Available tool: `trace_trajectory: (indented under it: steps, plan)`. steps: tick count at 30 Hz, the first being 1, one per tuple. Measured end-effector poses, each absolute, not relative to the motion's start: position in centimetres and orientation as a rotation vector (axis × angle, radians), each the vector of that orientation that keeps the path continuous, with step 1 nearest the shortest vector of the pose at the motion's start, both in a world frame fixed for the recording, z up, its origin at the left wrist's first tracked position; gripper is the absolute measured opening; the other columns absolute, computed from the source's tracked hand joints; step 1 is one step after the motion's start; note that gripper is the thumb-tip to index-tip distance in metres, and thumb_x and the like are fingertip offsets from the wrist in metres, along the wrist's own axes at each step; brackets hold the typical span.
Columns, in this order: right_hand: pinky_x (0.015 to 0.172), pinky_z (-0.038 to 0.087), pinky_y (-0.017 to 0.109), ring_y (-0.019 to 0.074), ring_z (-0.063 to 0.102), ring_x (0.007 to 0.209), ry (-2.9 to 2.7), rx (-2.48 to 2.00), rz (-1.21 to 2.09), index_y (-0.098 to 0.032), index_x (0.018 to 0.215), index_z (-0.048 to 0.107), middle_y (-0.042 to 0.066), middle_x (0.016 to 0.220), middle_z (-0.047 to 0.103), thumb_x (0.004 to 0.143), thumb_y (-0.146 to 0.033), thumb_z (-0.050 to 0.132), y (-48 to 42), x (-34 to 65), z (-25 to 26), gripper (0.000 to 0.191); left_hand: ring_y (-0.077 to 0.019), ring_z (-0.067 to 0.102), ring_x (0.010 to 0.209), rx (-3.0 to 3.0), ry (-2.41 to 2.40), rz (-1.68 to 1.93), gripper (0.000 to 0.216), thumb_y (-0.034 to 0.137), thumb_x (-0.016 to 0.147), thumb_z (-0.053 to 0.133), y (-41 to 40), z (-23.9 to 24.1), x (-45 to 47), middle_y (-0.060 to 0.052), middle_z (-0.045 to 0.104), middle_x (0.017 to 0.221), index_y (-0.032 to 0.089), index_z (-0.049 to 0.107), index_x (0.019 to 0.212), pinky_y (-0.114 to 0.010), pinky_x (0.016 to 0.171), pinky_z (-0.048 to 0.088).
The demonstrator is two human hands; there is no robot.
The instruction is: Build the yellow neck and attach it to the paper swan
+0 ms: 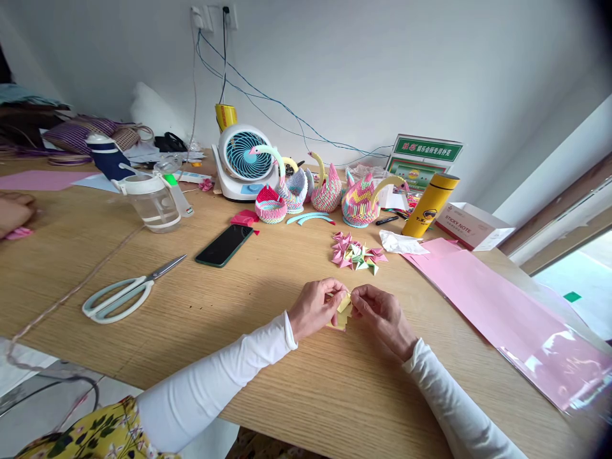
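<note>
My left hand (315, 308) and my right hand (382, 313) meet over the wooden table (268, 376), both pinching a small folded piece of yellow paper (343, 307) between their fingertips. The paper rests on or just above the tabletop. A little beyond my hands lies a pile of small folded paper pieces (356, 251) in pink, yellow and green. Both arms wear white sleeves.
White-handled scissors (128, 292) and a dark phone (224, 245) lie to the left. Several paper swans (329, 191), a small fan (240, 159), a yellow flask (430, 204), a jug (152, 200) and pink sheets (497, 306) stand farther back and right. Another person's hand (14, 213) is at the far left.
</note>
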State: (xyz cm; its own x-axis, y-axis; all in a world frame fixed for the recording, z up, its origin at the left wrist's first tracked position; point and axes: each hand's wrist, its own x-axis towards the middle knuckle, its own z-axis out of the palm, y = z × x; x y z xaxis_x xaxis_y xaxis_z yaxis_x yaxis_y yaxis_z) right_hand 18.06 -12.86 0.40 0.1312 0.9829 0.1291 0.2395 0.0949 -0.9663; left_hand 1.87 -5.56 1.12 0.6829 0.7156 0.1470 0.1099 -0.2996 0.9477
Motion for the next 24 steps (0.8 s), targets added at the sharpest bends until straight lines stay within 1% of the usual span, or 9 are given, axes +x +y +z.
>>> trace_trajectory:
  steps: [4, 6, 9, 11, 13, 15, 17, 21, 24]
  plan:
    - [0.059, 0.049, 0.028, 0.0168, 0.06, 0.063, -1.329, -1.354, 0.879, -0.017, 0.082, 0.062, 0.003, 0.071, 0.062, 0.085, -0.052, 0.062, -12.86, 18.14, 0.3, 0.036, -0.0055, 0.056, 0.043, 1.808, 0.658, 0.703, 0.029, 0.041, 0.088, 0.053, -5.48, 1.05, 1.81, -0.003, 0.066, 0.085, 0.013, 0.06, 0.09, -0.017, 0.044, 0.045]
    - [0.059, 0.049, 0.028, 0.0171, 0.061, 0.064, -1.345, -1.362, 0.866, -0.017, 0.083, 0.062, 0.003, 0.072, 0.062, 0.086, -0.052, 0.062, -12.88, 18.15, 0.28, 0.036, -0.0044, 0.054, 0.041, 1.786, 0.664, 0.709, 0.029, 0.042, 0.087, 0.056, -5.47, 0.99, 1.77, -0.004, 0.065, 0.091, 0.013, 0.06, 0.089, -0.018, 0.043, 0.045]
    - [0.06, 0.049, 0.028, 0.0173, 0.061, 0.064, -1.346, -1.365, 0.859, -0.017, 0.082, 0.063, 0.004, 0.073, 0.063, 0.085, -0.054, 0.062, -12.9, 18.08, 0.41, 0.037, -0.003, 0.054, 0.04, 1.763, 0.645, 0.71, 0.029, 0.042, 0.087, 0.055, -5.47, 0.97, 1.74, -0.005, 0.064, 0.094, 0.014, 0.059, 0.09, -0.017, 0.042, 0.045]
    - [0.059, 0.05, 0.029, 0.0174, 0.06, 0.062, -1.315, -1.358, 0.844, -0.017, 0.081, 0.063, 0.004, 0.071, 0.063, 0.083, -0.056, 0.064, -12.89, 17.99, 0.58, 0.039, -0.0027, 0.056, 0.041, 1.72, 0.632, 0.7, 0.03, 0.042, 0.084, 0.061, -5.45, 1.06, 1.76, -0.006, 0.064, 0.098, 0.014, 0.057, 0.096, -0.016, 0.041, 0.044]
    - [0.059, 0.05, 0.029, 0.0172, 0.059, 0.061, -1.258, -1.355, 0.813, -0.017, 0.082, 0.063, 0.003, 0.068, 0.062, 0.081, -0.058, 0.065, -12.86, 17.91, 0.73, 0.041, -0.0032, 0.057, 0.04, 1.634, 0.631, 0.667, 0.038, 0.042, 0.08, 0.067, -5.41, 1.22, 1.81, -0.008, 0.064, 0.101, 0.014, 0.054, 0.102, -0.015, 0.038, 0.04]
    - [0.058, 0.049, 0.029, 0.017, 0.058, 0.06, -1.217, -1.356, 0.785, -0.017, 0.082, 0.063, 0.003, 0.066, 0.061, 0.079, -0.059, 0.067, -12.83, 17.87, 0.78, 0.042, -0.0033, 0.056, 0.039, 1.535, 0.635, 0.634, 0.043, 0.044, 0.077, 0.07, -5.35, 1.39, 1.86, -0.008, 0.065, 0.098, 0.014, 0.052, 0.102, -0.014, 0.034, 0.036]
    - [0.059, 0.048, 0.028, 0.0168, 0.058, 0.061, -1.206, -1.35, 0.773, -0.017, 0.083, 0.063, 0.003, 0.066, 0.061, 0.08, -0.057, 0.067, -12.82, 17.9, 0.69, 0.041, -0.0035, 0.055, 0.039, 1.449, 0.624, 0.62, 0.044, 0.046, 0.075, 0.071, -5.3, 1.51, 1.9, -0.006, 0.065, 0.091, 0.013, 0.052, 0.098, -0.014, 0.033, 0.035]
    - [0.058, 0.048, 0.028, 0.0162, 0.057, 0.061, -1.187, -1.316, 0.796, -0.017, 0.085, 0.065, 0.004, 0.071, 0.064, 0.081, -0.053, 0.069, -12.76, 17.98, 0.37, 0.037, -0.0063, 0.059, 0.042, 1.349, 0.575, 0.632, 0.047, 0.048, 0.072, 0.074, -5.27, 1.58, 1.91, 0.001, 0.062, 0.073, 0.013, 0.052, 0.096, -0.014, 0.036, 0.037]
    - [0.059, 0.05, 0.029, 0.0165, 0.059, 0.063, -1.156, -1.288, 0.833, -0.017, 0.085, 0.066, 0.006, 0.076, 0.066, 0.078, -0.052, 0.072, -12.69, 17.82, 0.46, 0.037, -0.0083, 0.061, 0.044, 1.343, 0.567, 0.655, 0.046, 0.047, 0.072, 0.074, -5.36, 1.63, 1.91, 0.004, 0.059, 0.067, 0.014, 0.052, 0.097, -0.014, 0.037, 0.039]
